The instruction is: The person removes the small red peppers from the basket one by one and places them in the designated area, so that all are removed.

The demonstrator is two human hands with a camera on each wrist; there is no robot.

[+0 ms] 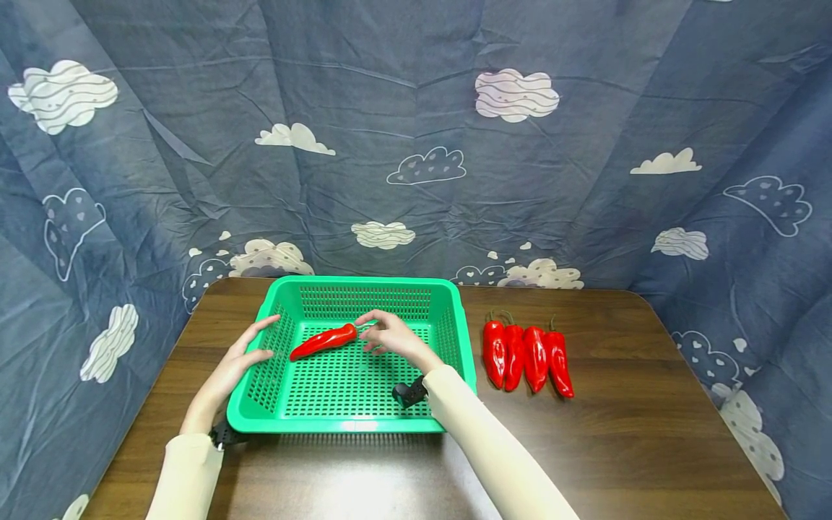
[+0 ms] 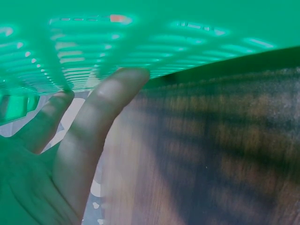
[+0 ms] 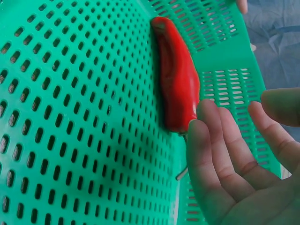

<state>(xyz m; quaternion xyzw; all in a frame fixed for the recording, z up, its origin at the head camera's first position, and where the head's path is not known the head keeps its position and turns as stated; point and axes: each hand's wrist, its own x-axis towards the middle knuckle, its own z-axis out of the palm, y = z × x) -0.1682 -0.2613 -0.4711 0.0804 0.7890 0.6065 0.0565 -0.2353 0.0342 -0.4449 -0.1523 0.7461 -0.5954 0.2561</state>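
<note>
A green plastic basket (image 1: 351, 426) with slotted walls and floor stands on the table. My left hand (image 1: 224, 372) holds its left side, with fingertips over the rim and other fingers (image 2: 89, 136) against the outer wall in the left wrist view. One long red pepper (image 1: 325, 341) lies on the basket floor near the left wall, its stem pointing right. Over the basket my right hand (image 1: 393, 338) hangs beside that stem, fingers loosely bent and apart, palm bare. In the right wrist view its fingertips (image 3: 199, 133) overlap the stem end of the pepper (image 3: 180, 79).
Several more red peppers (image 1: 515, 357) lie side by side on the brown wooden table (image 1: 617, 433), right of the basket, stems toward the back. A dark blue curtain (image 1: 416, 217) with white clouds encloses the table's back and sides.
</note>
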